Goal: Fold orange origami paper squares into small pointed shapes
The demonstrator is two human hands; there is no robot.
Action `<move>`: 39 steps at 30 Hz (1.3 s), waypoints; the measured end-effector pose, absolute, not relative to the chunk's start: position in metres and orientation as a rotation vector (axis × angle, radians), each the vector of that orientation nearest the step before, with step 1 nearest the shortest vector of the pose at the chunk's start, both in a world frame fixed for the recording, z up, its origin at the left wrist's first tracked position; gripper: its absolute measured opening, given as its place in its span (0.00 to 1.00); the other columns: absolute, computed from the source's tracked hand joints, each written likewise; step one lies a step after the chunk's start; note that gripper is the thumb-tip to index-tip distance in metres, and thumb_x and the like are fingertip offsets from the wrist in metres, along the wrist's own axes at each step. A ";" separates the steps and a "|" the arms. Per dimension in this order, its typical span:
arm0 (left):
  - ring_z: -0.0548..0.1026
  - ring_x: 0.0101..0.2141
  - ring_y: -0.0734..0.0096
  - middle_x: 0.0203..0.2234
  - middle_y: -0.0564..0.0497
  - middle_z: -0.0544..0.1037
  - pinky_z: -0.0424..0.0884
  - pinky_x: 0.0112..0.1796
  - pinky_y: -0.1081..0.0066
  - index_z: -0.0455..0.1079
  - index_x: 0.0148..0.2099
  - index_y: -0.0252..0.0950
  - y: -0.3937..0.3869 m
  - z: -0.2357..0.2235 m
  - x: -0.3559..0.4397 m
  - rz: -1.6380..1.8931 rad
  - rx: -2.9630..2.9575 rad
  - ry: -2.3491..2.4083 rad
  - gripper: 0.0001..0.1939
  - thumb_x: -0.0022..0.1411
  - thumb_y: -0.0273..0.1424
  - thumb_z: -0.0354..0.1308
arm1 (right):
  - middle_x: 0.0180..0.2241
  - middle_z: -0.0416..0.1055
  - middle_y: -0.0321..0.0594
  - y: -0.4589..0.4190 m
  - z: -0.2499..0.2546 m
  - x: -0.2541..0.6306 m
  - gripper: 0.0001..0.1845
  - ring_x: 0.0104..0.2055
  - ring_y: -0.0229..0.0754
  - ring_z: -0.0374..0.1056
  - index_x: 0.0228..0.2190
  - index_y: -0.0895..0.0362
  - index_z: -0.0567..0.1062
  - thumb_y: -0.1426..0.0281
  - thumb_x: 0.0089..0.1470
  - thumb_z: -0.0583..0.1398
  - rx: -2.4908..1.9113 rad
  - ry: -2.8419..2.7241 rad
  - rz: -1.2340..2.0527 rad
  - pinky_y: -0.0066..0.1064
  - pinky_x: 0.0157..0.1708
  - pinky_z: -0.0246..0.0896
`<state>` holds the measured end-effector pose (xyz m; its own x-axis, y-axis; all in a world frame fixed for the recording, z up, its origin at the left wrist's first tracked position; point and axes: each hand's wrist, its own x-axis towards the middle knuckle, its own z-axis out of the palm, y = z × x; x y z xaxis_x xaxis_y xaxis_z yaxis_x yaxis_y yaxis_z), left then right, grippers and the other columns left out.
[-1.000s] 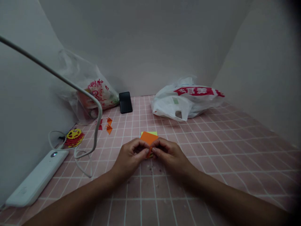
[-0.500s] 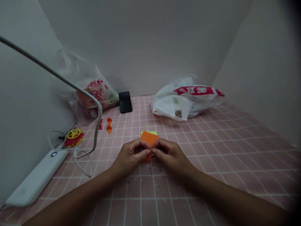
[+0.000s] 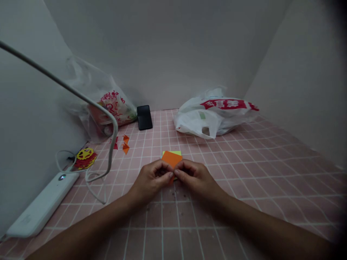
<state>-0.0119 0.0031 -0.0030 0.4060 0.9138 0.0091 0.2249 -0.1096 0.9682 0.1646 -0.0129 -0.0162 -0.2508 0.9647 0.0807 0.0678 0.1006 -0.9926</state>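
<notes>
Pinching with thumb and forefinger on both sides, my left hand [image 3: 150, 178] and right hand [image 3: 197, 177] meet at the fingertips over a small piece of orange paper [image 3: 171, 181], low in the middle of the view. Most of that piece is hidden; a bit of orange shows below my left thumb, and I cannot tell how it is folded.

Plain grey walls [image 3: 168, 54] rise behind and on both sides. Before me spreads a pink surface [image 3: 173, 238] with a white grid, my forearms reaching across it from the lower corners. At the back right slumps a white plastic bag [image 3: 195, 119] with a red printed band; at the back left stands a see-through bag [image 3: 115, 112] with red lettering, its contents unclear. A long white device [image 3: 40, 207] with a round display lies along the left side. A pale cable [image 3: 67, 88] arches in from the left edge and bends down near it. A black phone [image 3: 145, 117] lies just beside the see-through bag. Near the device sits a pile of red and yellow cut-outs [image 3: 85, 155]. Just beyond my fingertips, an orange square sheet [image 3: 172, 158] lies askew over a yellow-green sheet [image 3: 177, 153]. Smallest are two folded orange pieces [image 3: 125, 148], near a red piece [image 3: 116, 143] partly behind the cable.
</notes>
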 end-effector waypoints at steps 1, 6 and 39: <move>0.70 0.29 0.72 0.27 0.52 0.73 0.65 0.32 0.71 0.71 0.34 0.34 0.003 -0.003 -0.012 0.807 1.603 1.029 0.05 0.58 0.32 0.60 | 0.26 0.68 0.37 -0.013 -0.016 0.165 0.09 0.28 0.38 0.62 0.26 0.58 0.72 0.66 0.55 0.59 -1.077 -1.498 1.263 0.30 0.29 0.56; 0.71 0.32 0.72 0.31 0.53 0.72 0.68 0.34 0.70 0.67 0.39 0.35 0.004 -0.004 -0.010 0.829 1.453 0.963 0.11 0.55 0.32 0.63 | 0.26 0.68 0.37 -0.014 -0.017 0.166 0.09 0.29 0.38 0.63 0.25 0.57 0.71 0.67 0.56 0.57 -1.092 -1.531 1.191 0.31 0.30 0.58; 0.63 0.23 0.76 0.21 0.55 0.69 0.57 0.26 0.75 0.69 0.29 0.33 0.004 -0.007 -0.013 0.625 1.413 1.084 0.15 0.53 0.40 0.64 | 0.21 0.67 0.33 -0.010 -0.016 0.166 0.10 0.23 0.36 0.61 0.26 0.56 0.70 0.63 0.53 0.61 -1.056 -1.398 1.404 0.28 0.24 0.55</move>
<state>-0.0128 0.0044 -0.0067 0.4237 0.8786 -0.2205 0.2487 0.1212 0.9610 0.1656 -0.0095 -0.0163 -0.2648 0.9643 0.0088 -0.0130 0.0055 -0.9999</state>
